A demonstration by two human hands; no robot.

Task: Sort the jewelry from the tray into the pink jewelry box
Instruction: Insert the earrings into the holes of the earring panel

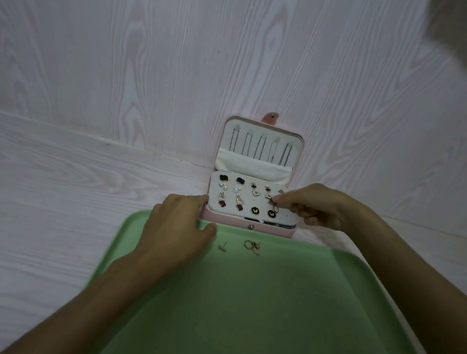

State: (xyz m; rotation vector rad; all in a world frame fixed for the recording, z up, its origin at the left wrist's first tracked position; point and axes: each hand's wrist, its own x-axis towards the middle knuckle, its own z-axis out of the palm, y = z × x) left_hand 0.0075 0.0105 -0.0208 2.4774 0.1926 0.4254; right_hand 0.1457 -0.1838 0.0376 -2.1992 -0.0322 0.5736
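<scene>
Head view: the pink jewelry box (249, 225) stands open behind the green tray (266, 316), its lid upright with five chains (260, 149) hanging inside. The white earring panel (253, 200) carries eight mounted earrings in two rows. On the tray lie one stud (222, 246) and a small cluster of gold pieces (252, 246), number indistinct. The right hand (321, 207) pinches a small earring (273, 206) at the panel. The left hand (180, 229), fingers relaxed, touches the panel's left edge.
</scene>
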